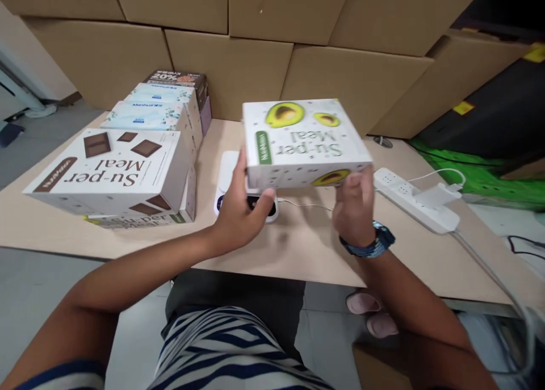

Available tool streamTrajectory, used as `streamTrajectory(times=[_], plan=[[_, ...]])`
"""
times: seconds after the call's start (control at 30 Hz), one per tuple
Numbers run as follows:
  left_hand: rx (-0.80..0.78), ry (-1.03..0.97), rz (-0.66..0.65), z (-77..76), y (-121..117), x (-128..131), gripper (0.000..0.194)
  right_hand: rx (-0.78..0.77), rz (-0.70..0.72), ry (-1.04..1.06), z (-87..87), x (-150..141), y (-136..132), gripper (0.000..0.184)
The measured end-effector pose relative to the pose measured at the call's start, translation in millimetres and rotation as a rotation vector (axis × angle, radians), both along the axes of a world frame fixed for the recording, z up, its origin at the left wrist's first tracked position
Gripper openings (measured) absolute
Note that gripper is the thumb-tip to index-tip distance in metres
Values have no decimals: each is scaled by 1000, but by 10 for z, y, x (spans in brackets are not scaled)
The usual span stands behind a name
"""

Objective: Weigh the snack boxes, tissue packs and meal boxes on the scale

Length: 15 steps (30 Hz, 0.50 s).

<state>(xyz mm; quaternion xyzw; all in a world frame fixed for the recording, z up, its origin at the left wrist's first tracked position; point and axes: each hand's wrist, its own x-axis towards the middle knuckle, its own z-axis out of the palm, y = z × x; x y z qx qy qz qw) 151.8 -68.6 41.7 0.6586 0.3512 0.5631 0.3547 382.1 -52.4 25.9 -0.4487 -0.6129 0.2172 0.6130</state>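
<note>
A white meal box [303, 143] printed with avocados and upside-down "Su-per Meal" lettering is held above the table between both hands. My left hand [240, 211] grips its left end, thumb along the lower front edge. At the right front corner, my right hand [354, 211] is closed on the box, and a blue patterned band circles that wrist. Partly hidden under the box and my left hand sits a white device with a dark display panel [225, 171], which looks like a kitchen scale. A thin white cable runs from it to the right.
Left on the table [298, 259] are a chocolate meal box [114, 166] stacked on another meal box [140, 221], Manhua tissue packs [142, 114] and a dark carton [176, 79]. A white power strip [415, 200] with a plugged-in adapter lies right. Cardboard boxes [230, 66] wall off the back.
</note>
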Motion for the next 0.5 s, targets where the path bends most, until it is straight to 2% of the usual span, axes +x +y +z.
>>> streamTrajectory(times=[0.07,0.13,0.2,0.27,0.37,0.43,0.5], plan=[[-98,-116,-75,127,140,321,73,17,-132,12,64,234,71,99],[-243,-200,-88,196,367,634,71,-10,-212,-15,59,472,159,105],[-407,-233,-66,202,583,889,63,-103,-286,-93,-22,702,242,105],[-526,-235,-64,177,703,1040,51,-253,-338,-233,-145,886,304,104],[-582,-238,-56,170,645,1014,44,-358,-376,-376,-302,1002,333,110],[-535,-242,-54,193,478,835,47,-275,-405,-484,-342,975,318,117],[-361,-173,-119,186,236,550,47,-156,-384,-704,-328,904,313,112]])
